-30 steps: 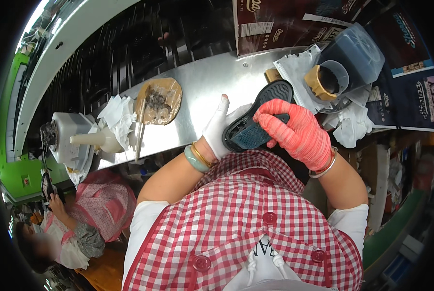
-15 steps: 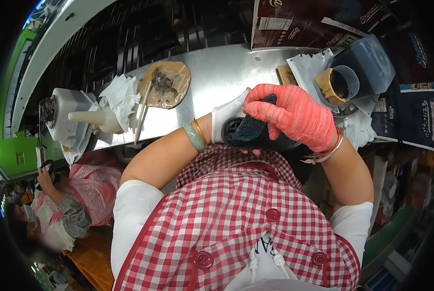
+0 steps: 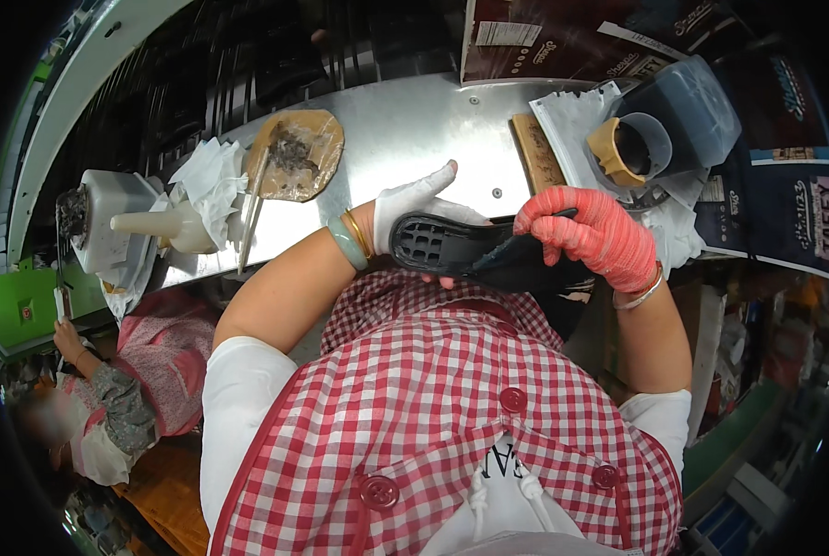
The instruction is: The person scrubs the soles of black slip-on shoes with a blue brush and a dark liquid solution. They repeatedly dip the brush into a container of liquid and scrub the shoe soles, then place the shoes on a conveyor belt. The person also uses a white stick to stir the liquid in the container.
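Currently: black sole (image 3: 422, 243) btwn 2 hands, long axis approx. L to R

The sole is in front of the apron (image 3: 405, 371), over the near edge of the metal bench (image 3: 410, 111). Its end w/ the grid of hollows is at the L, just beside the L hand (image 3: 410, 211); from there the long axis goes to the R and a little toward the body. L hand (white glove) is clamped round the sole from underneath: fingertips show at the near edge, thumb is up and off it. R hand (coral glove) (image 3: 589, 239) is above the R part of the sole, its fingertips pressed together on a thin dark insert (image 3: 505, 246). This insert is tilted, R end up; its L end goes down to approx. the sole's middle. Whether it is attached there, I cannot tell. So L hand is nearer to the grid end, R hand to the raised end.

On the bench, L side: round brown pad (image 3: 320, 176) w/ dark lumps, white nozzle bottle (image 3: 192, 230), tissue (image 3: 204, 176). R side: wooden block (image 3: 537, 153), clear cup (image 3: 653, 139), etc.
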The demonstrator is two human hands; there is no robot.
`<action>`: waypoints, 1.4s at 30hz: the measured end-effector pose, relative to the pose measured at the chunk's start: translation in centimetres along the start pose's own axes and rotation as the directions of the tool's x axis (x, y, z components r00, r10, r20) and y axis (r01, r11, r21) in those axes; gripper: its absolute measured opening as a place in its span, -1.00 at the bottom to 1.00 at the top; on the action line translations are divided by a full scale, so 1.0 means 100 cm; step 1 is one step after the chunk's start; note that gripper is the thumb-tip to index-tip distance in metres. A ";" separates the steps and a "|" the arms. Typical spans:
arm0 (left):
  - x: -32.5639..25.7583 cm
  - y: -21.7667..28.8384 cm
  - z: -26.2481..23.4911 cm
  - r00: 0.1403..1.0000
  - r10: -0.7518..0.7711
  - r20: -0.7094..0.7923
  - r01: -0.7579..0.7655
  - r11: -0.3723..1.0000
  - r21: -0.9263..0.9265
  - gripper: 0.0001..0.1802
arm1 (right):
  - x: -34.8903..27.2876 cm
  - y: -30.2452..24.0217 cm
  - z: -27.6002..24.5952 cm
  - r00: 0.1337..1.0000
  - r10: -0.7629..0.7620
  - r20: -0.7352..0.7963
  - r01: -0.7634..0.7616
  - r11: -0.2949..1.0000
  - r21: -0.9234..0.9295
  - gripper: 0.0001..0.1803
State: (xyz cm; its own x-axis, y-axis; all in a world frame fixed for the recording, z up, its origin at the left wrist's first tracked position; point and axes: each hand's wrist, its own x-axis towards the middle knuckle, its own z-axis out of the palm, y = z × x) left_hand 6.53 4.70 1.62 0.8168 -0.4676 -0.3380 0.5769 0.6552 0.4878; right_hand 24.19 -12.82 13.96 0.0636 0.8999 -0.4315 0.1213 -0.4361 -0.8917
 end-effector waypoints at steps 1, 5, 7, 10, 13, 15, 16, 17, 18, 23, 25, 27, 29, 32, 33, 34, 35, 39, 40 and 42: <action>0.000 -0.005 -0.002 1.000 0.012 -0.022 -0.012 1.000 -0.004 0.08 | -0.005 0.006 0.001 0.999 0.019 -0.028 -0.018 1.000 0.020 -0.78; -0.004 0.006 0.011 0.984 0.153 -0.091 -0.158 0.986 -0.050 -0.12 | -0.023 0.021 -0.014 0.983 -0.042 -0.181 0.064 0.991 0.120 -0.78; -0.014 0.015 0.018 0.940 0.288 -0.182 -0.311 0.943 -0.115 -0.25 | -0.033 0.016 -0.023 0.923 -0.151 -0.354 0.233 0.952 0.201 -0.71; -0.033 0.040 0.023 0.719 0.679 -0.147 -0.656 0.733 0.179 -0.42 | -0.049 0.009 -0.046 0.744 -0.230 -0.627 0.404 0.903 0.147 -0.69; -0.036 0.019 -0.002 0.616 0.755 -0.225 -0.779 0.627 -0.027 -0.41 | -0.049 0.004 -0.061 0.534 -0.223 -0.815 0.456 0.888 0.056 -0.71; -0.030 0.000 0.007 0.639 0.657 -0.399 -0.756 0.630 -0.174 -0.36 | -0.045 0.014 -0.071 0.447 -0.217 -0.868 0.421 0.907 -0.010 -0.73; -0.028 -0.011 0.012 0.635 0.601 -0.485 -0.758 0.607 -0.240 -0.32 | -0.041 0.021 -0.076 0.413 -0.215 -0.885 0.400 0.916 -0.036 -0.74; -0.027 -0.019 0.014 0.702 0.550 -0.453 -0.705 0.626 -0.333 -0.30 | -0.041 0.028 -0.081 0.407 -0.185 -0.895 0.392 0.920 -0.012 -0.75; -0.025 -0.028 0.014 0.762 0.498 -0.414 -0.646 0.634 -0.425 -0.28 | -0.040 0.035 -0.086 0.407 -0.174 -0.897 0.371 0.928 -0.011 -0.75; -0.037 -0.061 0.029 0.783 0.347 -0.517 -0.568 0.738 -0.365 -0.21 | -0.038 0.047 -0.095 0.444 -0.114 -0.889 0.328 0.944 0.042 -0.75; -0.041 -0.063 0.035 0.794 0.318 -0.517 -0.540 0.759 -0.362 -0.27 | -0.040 0.050 -0.097 0.464 -0.110 -0.879 0.308 0.951 0.043 -0.73; -0.039 -0.068 0.032 0.774 0.345 -0.532 -0.568 0.750 -0.340 -0.33 | -0.037 0.055 -0.100 0.478 -0.131 -0.868 0.304 0.952 0.024 -0.72; -0.034 -0.064 0.041 0.736 0.343 -0.584 -0.598 0.733 -0.323 -0.43 | -0.037 0.056 -0.105 0.495 -0.125 -0.860 0.289 0.957 0.027 -0.72; -0.019 -0.058 0.036 0.749 0.420 -0.512 -0.624 0.708 -0.332 -0.44 | -0.048 0.057 -0.112 0.503 -0.090 -0.860 0.304 0.949 0.079 -0.72; -0.013 -0.054 0.035 0.749 0.451 -0.485 -0.639 0.684 -0.352 -0.40 | -0.050 0.059 -0.110 0.496 -0.085 -0.864 0.354 0.928 0.112 -0.72; -0.005 -0.047 0.034 0.755 0.485 -0.441 -0.647 0.661 -0.381 -0.39 | -0.049 0.060 -0.105 0.490 -0.079 -0.868 0.403 0.904 0.145 -0.73; 0.003 -0.042 0.033 0.759 0.516 -0.398 -0.650 0.647 -0.399 -0.39 | -0.048 0.050 -0.091 0.488 -0.074 -0.870 0.423 0.892 0.161 -0.73; 0.021 -0.023 0.038 0.747 0.622 -0.237 -0.641 0.576 -0.507 -0.42 | -0.034 0.011 -0.024 0.647 -0.104 -0.755 0.447 0.854 0.265 -0.72; 0.024 -0.022 0.038 0.738 0.644 -0.201 -0.637 0.566 -0.524 -0.40 | -0.031 0.002 -0.009 0.691 -0.100 -0.716 0.430 0.853 0.296 -0.73; 0.025 -0.017 0.048 0.729 0.664 -0.164 -0.632 0.562 -0.533 -0.38 | -0.021 -0.005 0.011 0.727 -0.103 -0.678 0.459 0.808 0.370 -0.73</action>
State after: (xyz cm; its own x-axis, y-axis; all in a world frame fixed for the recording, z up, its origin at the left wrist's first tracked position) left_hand 7.55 -0.49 3.82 0.9799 0.1917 -0.0547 -0.1885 0.9803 0.0591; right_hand 22.86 -14.49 15.18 0.7056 0.6967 -0.1290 -0.2391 0.0627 -0.9690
